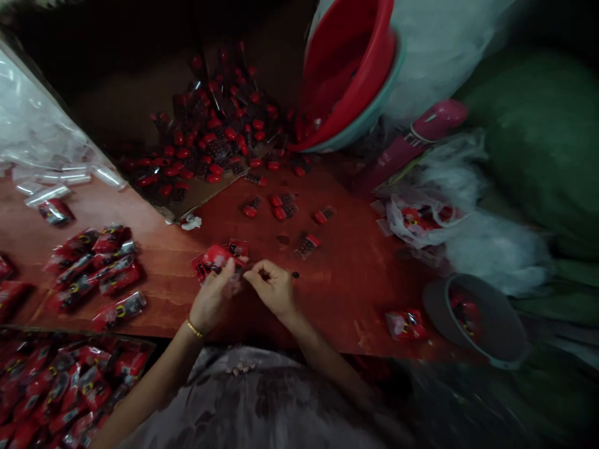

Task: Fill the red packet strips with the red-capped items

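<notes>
My left hand [213, 298], with a gold bangle on the wrist, grips a small bunch of red printed packets [218, 257] just above the reddish wooden table [346, 299]. My right hand [272, 288] is pinched shut right beside it, fingertips meeting the left hand's; a small dark piece seems to be between them, too small to make out. A few loose red-and-black pieces [281, 209] lie on the table beyond my hands.
A heap of red-and-black pieces [213, 140] sits on cardboard at the back. Filled red packets [96, 268] lie at left, more in a box [60, 386] below. Clear sleeves [51, 187] far left. Stacked basins [349, 75] lean at back; a grey bowl [477, 318] right.
</notes>
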Available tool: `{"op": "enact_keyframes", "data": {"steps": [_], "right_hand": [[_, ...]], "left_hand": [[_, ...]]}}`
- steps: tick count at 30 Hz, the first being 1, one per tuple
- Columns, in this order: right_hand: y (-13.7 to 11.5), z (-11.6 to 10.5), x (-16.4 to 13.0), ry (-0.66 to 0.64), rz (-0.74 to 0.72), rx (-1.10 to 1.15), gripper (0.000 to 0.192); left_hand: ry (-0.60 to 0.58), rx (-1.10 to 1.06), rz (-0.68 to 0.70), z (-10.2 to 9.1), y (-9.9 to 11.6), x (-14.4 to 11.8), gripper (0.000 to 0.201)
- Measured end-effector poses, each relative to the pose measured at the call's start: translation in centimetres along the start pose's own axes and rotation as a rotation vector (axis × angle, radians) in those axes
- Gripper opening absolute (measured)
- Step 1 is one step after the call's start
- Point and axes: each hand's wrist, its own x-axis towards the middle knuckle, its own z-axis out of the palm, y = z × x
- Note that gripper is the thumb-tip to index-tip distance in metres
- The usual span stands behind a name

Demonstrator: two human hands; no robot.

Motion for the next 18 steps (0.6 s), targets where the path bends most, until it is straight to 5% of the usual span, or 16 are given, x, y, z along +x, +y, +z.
{"op": "enact_keyframes", "data": {"steps": [2, 5, 9, 11, 15, 18], "right_hand": [[0.7, -2.0, 0.7, 0.095, -0.076, -0.298, 0.028], [3.2, -5.5, 1.8, 0.301, -0.018, -0.691, 0.041], [6.7, -6.9, 2.5, 0.185, 0.031, -0.81, 0.049], [7.3, -6.2, 2.6, 0.095, -0.003, -0.814, 0.048], [6.6, -4.3, 2.6, 0.055, -0.071, -0.806, 0.048], [6.1, -3.8, 2.1, 0.073, -0.141, -0.775, 0.047]], "left_hand": [[0.109, -0.071, 0.048, -2.3, 2.0, -0.1, 0.038], [0.352, -0.243, 0.321, -6.4, 5.3, 0.0, 0.031], [0.463, -0.329, 0.432, -8.1, 6.8, 0.0, 0.05], [0.402, -0.079, 0.423, -6.6, 5.8, 0.2, 0.051], [0.191, 0.962, 0.621, -2.8, 3.1, 1.9, 0.037], [0.082, 1.509, 0.72, -2.2, 1.9, 3.8, 0.028]]}}
